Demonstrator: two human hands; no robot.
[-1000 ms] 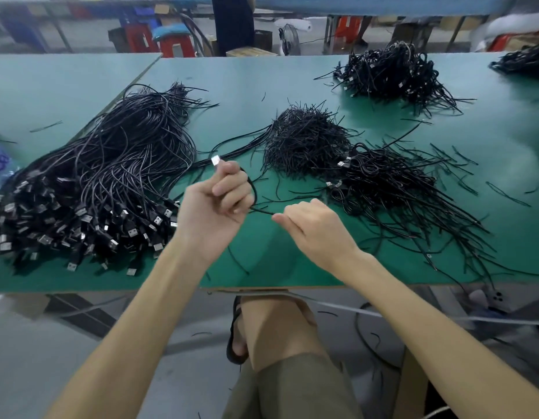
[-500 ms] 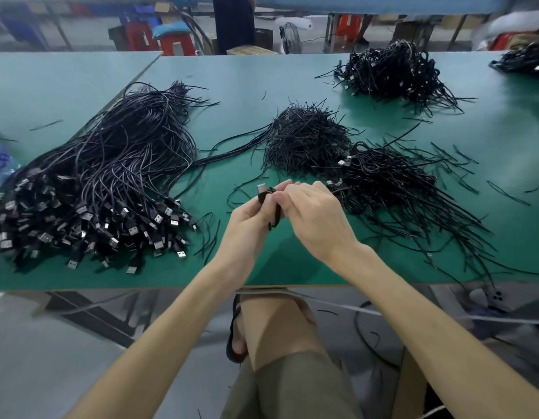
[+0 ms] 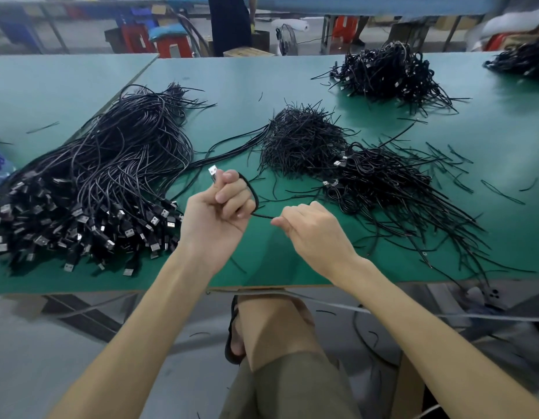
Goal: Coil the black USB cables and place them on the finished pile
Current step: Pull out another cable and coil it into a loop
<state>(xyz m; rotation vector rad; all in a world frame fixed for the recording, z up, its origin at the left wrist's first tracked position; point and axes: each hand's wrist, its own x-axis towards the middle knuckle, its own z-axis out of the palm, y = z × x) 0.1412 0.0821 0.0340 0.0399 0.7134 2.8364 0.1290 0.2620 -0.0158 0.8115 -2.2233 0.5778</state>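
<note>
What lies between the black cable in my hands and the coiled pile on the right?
Nothing visible. The thin black USB cable, held by left hand and right hand, has only green tabletop and loose black strands before the pile of coiled black cables.

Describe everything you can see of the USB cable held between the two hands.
The USB cable is thin, black and rubbery-looking. Its silver metal plug sticks up out of the left hand, which grips it in a fist. One loop arcs out past those fingers, and a short, nearly straight stretch runs to the right hand, which pinches it. It is held above the green table and appears to touch only the hands. Any turns inside the fist are hidden.
</note>
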